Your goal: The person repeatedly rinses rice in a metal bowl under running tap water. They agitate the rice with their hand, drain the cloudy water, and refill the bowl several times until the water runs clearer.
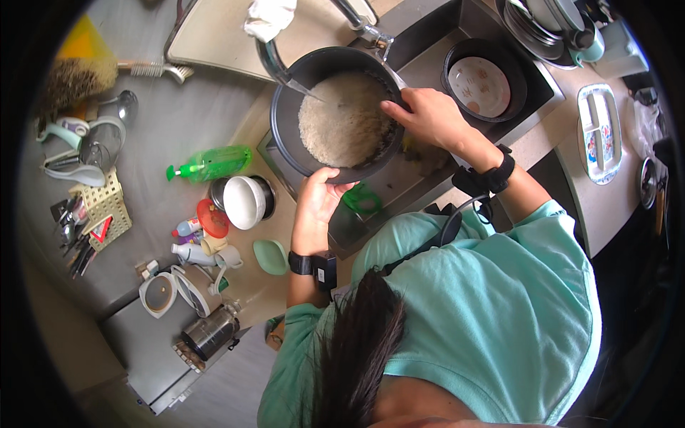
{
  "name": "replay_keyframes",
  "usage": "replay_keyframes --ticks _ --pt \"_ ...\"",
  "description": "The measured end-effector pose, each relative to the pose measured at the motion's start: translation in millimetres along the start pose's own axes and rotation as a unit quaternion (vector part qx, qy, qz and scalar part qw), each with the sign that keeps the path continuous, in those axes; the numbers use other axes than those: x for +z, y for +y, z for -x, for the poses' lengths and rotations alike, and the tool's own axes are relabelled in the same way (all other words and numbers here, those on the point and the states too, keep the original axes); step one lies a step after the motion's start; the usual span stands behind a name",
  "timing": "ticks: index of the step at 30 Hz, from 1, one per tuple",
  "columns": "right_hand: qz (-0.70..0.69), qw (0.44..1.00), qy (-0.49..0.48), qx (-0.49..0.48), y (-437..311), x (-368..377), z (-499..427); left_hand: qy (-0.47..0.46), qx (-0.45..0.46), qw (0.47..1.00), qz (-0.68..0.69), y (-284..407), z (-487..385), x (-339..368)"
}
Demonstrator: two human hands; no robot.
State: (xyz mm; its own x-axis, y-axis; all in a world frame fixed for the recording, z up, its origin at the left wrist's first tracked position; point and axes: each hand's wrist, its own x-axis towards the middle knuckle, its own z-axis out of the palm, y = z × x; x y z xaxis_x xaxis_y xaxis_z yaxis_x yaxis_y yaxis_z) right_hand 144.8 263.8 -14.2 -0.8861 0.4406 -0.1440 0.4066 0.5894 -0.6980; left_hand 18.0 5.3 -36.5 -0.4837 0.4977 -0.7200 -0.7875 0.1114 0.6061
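A dark round cooking pot is held over the sink, with pale rice grains and cloudy water inside. My left hand grips the rim on the near side, thumb over the edge. On the right, my right hand holds the rim, its thumb reaching inside. From the chrome tap spout, a thin stream of water runs into the pot. White material is wrapped around part of the spout.
In the right sink basin another dark pot holds a patterned bowl. Left of the sink are a green pump bottle, a white bowl and a pale green dish. A divided tray lies at right, below stacked dishes.
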Motion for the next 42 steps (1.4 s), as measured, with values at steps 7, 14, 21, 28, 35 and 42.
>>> replay_keyframes --ticks 7,14,21,28,35,42 --pt "0.053 0.998 0.029 -0.027 1.2 5.6 -2.3 -0.029 0.007 0.999 -0.017 3.6 1.5 2.9" --pt "0.059 0.998 0.014 -0.029 -4.4 3.1 -12.4 -0.028 -0.045 0.998 0.016 1.7 -0.4 -5.5" --pt "0.054 0.991 -0.121 0.016 8.5 25.2 -25.6 -0.021 -0.114 0.993 0.029 -8.0 -3.3 -20.8" --pt "-0.005 0.988 -0.152 0.025 11.3 44.7 -39.0 0.001 -0.086 0.995 -0.047 0.6 -8.2 -36.3" --pt "-0.025 0.983 -0.18 0.024 14.7 57.6 -44.0 0.051 -0.004 0.987 -0.15 16.2 0.7 -24.5" --pt "-0.023 0.987 -0.156 0.008 18.3 67.2 -52.4 0.088 -0.031 0.983 -0.156 21.8 -5.2 -33.4"
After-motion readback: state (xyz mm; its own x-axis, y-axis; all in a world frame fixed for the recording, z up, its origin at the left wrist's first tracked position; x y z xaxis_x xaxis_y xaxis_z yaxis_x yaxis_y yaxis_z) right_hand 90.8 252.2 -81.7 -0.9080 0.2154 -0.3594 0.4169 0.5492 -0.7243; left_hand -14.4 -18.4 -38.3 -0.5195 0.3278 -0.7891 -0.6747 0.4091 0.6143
